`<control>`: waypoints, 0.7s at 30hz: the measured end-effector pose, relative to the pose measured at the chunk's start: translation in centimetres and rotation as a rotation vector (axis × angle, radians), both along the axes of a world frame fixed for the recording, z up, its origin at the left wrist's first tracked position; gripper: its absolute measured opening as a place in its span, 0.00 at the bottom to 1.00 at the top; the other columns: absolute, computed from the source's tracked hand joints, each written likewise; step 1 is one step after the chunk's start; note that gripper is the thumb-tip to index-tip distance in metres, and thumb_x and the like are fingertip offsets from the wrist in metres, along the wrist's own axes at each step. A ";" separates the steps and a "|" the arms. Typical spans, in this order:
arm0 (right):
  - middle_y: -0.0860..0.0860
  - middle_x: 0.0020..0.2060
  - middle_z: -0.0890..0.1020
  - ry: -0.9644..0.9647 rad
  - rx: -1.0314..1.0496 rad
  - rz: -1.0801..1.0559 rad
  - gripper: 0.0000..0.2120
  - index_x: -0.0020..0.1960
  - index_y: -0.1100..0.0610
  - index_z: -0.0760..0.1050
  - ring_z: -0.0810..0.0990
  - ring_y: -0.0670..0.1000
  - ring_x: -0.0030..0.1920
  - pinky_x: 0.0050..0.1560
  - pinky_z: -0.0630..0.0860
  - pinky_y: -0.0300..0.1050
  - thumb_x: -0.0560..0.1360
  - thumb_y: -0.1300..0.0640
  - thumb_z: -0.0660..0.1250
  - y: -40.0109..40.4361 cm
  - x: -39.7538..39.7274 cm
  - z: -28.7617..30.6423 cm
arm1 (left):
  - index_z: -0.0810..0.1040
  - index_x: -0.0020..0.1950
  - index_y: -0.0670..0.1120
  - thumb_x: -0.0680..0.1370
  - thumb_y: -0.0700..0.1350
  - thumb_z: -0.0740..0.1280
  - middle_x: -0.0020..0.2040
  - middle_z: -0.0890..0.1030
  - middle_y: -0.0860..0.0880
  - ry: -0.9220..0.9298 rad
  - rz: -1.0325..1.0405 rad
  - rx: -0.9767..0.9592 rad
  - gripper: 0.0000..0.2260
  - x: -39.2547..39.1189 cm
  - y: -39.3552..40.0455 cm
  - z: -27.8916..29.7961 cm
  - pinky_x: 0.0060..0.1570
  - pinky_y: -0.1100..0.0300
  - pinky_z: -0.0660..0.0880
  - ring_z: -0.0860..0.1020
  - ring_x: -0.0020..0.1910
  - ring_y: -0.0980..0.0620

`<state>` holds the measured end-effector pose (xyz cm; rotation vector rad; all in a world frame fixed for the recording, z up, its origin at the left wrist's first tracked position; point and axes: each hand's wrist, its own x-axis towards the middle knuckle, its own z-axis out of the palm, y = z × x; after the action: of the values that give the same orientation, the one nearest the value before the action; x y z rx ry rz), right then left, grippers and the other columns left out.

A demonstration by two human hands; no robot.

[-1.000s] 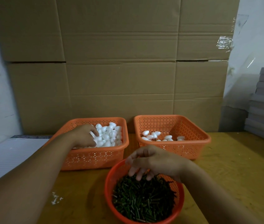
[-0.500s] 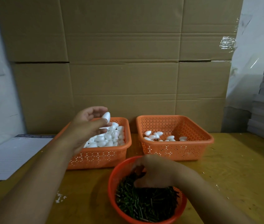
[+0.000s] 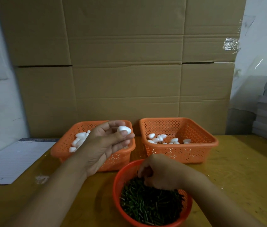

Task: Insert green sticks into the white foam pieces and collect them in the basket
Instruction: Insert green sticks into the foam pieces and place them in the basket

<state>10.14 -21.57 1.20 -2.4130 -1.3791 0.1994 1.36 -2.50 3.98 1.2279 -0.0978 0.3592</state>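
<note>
To do this step well, the right hand (image 3: 160, 173) should take only one stick (image 3: 150, 205) from the round bowl (image 3: 118, 182) and bring its end straight to the foam piece (image 3: 124, 129), so it enters without breaking the foam. The left hand (image 3: 106, 141) is raised above the left basket (image 3: 113, 161), palm up, and pinches the foam piece between thumb and fingertips. The right hand's fingers are curled down into the sticks; whether they already hold one, I cannot tell. Finished pieces lie in the right basket (image 3: 178, 153).
</note>
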 end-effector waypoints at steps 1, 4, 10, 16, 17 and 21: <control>0.45 0.50 0.84 -0.012 0.012 -0.005 0.14 0.55 0.49 0.83 0.81 0.42 0.48 0.48 0.78 0.34 0.73 0.62 0.69 0.0 0.0 -0.1 | 0.81 0.54 0.42 0.70 0.36 0.74 0.57 0.83 0.38 -0.007 0.003 -0.012 0.12 0.0 -0.1 0.0 0.47 0.59 0.81 0.84 0.55 0.43; 0.43 0.45 0.83 -0.033 0.050 -0.020 0.15 0.53 0.48 0.83 0.80 0.42 0.46 0.46 0.77 0.33 0.72 0.63 0.66 0.0 0.0 -0.1 | 0.83 0.51 0.45 0.69 0.39 0.75 0.54 0.84 0.44 -0.009 0.033 0.064 0.12 0.0 -0.4 0.0 0.42 0.62 0.80 0.83 0.51 0.49; 0.46 0.46 0.85 0.016 0.102 -0.030 0.12 0.53 0.51 0.83 0.82 0.41 0.45 0.49 0.80 0.38 0.74 0.64 0.67 0.1 -0.1 0.2 | 0.80 0.61 0.43 0.71 0.42 0.73 0.58 0.83 0.41 -0.002 0.072 0.079 0.18 0.1 -0.6 -0.1 0.44 0.60 0.80 0.84 0.56 0.47; 0.51 0.38 0.83 0.217 0.221 -0.042 0.12 0.53 0.54 0.81 0.81 0.44 0.36 0.41 0.80 0.37 0.78 0.68 0.64 0.0 -0.6 1.1 | 0.75 0.59 0.41 0.68 0.38 0.75 0.57 0.82 0.38 -0.021 0.054 0.023 0.20 0.0 -0.9 -0.2 0.46 0.59 0.81 0.84 0.54 0.45; 0.54 0.40 0.84 0.256 0.243 -0.033 0.12 0.53 0.56 0.81 0.81 0.45 0.36 0.42 0.80 0.39 0.78 0.69 0.63 0.0 -0.7 1.3 | 0.75 0.57 0.42 0.67 0.39 0.76 0.55 0.82 0.40 -0.016 0.064 0.039 0.20 0.0 -0.9 -0.2 0.44 0.60 0.81 0.84 0.52 0.46; 0.52 0.41 0.84 0.300 0.280 -0.023 0.13 0.53 0.60 0.80 0.80 0.42 0.36 0.41 0.79 0.36 0.76 0.73 0.62 0.1 -1.0 1.6 | 0.79 0.57 0.43 0.67 0.41 0.75 0.48 0.82 0.45 0.002 0.097 0.075 0.19 0.1 -1.0 -0.2 0.37 0.64 0.77 0.75 0.44 0.47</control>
<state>9.18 -21.48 2.78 -2.0698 -1.1590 0.3246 1.44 -3.48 3.78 1.3097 -0.0503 0.4419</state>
